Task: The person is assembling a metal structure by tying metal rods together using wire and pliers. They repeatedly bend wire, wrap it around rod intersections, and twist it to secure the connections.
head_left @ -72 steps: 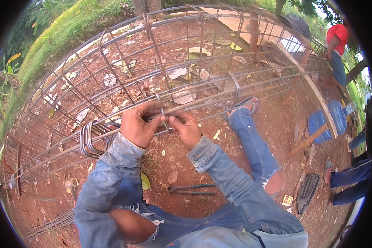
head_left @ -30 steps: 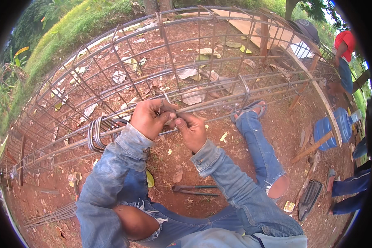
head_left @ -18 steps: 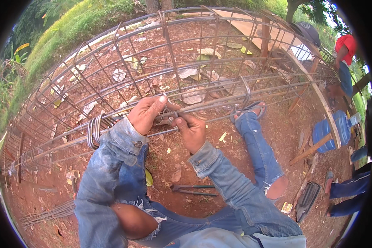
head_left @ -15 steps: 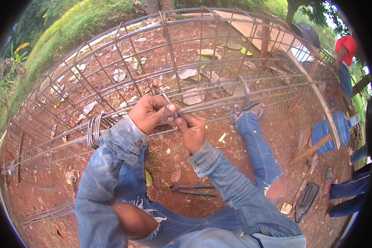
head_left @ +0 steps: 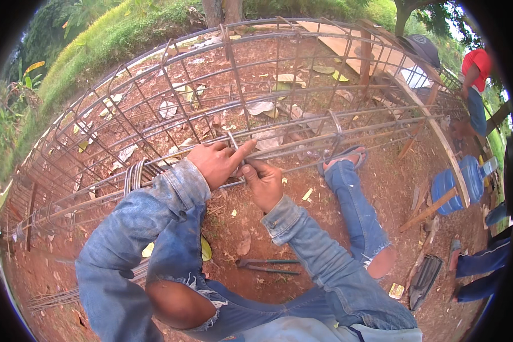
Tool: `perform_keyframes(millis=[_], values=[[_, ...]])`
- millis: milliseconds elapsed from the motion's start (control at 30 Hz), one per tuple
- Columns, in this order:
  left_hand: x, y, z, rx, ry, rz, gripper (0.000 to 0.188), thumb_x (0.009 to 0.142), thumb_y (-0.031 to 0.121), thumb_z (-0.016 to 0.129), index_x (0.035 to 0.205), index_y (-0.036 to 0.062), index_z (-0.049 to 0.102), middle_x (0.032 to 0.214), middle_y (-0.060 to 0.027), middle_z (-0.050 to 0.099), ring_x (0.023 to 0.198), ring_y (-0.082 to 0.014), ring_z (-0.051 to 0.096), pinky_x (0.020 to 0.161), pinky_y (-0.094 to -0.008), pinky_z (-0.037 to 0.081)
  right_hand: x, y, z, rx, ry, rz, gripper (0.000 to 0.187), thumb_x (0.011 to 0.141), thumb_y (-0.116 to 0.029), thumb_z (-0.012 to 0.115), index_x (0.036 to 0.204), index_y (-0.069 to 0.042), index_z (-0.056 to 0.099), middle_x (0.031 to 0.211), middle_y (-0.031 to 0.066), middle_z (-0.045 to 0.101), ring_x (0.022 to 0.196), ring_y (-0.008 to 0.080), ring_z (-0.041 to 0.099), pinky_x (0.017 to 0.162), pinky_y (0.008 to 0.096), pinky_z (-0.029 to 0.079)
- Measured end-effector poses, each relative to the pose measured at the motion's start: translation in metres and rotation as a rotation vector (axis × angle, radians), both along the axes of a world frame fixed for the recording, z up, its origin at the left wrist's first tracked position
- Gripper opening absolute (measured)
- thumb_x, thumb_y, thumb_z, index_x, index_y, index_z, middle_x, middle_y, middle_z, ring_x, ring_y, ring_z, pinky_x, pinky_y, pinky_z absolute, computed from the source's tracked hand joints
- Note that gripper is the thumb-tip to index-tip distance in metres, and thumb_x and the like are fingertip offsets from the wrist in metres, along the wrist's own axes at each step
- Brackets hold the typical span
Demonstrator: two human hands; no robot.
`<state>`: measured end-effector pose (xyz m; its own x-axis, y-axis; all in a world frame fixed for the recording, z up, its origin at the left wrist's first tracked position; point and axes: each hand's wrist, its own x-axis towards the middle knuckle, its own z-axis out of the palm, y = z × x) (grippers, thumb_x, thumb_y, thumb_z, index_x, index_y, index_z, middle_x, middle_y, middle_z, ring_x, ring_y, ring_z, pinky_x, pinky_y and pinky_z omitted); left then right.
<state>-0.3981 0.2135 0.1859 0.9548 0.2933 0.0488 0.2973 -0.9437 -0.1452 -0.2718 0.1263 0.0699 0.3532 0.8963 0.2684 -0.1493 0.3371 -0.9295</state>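
Observation:
My left hand (head_left: 219,163) lies palm down over the long steel bars (head_left: 302,145) of a rebar cage. Its index finger stretches out across a thin steel stirrup (head_left: 231,139), while its thumb is hidden underneath. Just to the right, my right hand (head_left: 264,183) is closed, thumb and bent forefinger pinching where the stirrup crosses the bars. Any tie wire there is too small to make out. Several stirrups are bunched (head_left: 134,176) on the bars left of my hands, and another stirrup (head_left: 337,129) hangs to the right.
A tied cage (head_left: 233,62) of rods curves across the far side. On the red soil between my legs lie long-handled cutters (head_left: 268,265). To the right are a wooden support (head_left: 446,137), a blue water jug (head_left: 459,184) and a black tray-like object (head_left: 424,279). Other people stand at right.
My left hand has turned from a pinch to palm down, its index finger extending over the stirrup, and its elbow has swung out to the left. My right hand stays at the same crossing.

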Motion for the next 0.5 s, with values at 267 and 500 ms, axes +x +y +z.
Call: perform_keyframes(millis=[267,500], values=[[-0.004,-0.009,0.045,-0.306,0.01,0.084,0.058,0.074,0.011,0.055,0.13,0.004,0.04,0.075,-0.0146,0.062,0.077,-0.0369,0.061,0.066,-0.0472,0.049,0.0,0.0,-0.006,0.03,-0.047,0.01,0.028,0.093,-0.018,0.06,0.106,0.007,0.064,0.082,0.0088,0.069,0.076,0.0122,0.064,0.069,0.0271,0.052],[0.013,0.013,0.059,-0.072,0.249,-0.058,0.052,0.069,0.014,0.066,0.117,0.006,0.049,0.072,-0.0097,0.062,0.083,-0.0298,0.063,0.078,-0.0423,0.047,-0.003,0.0,-0.001,0.007,0.03,0.011,0.031,0.093,-0.02,0.061,0.106,0.008,0.063,0.085,0.0082,0.068,0.078,0.012,0.063,0.069,0.0274,0.052]])
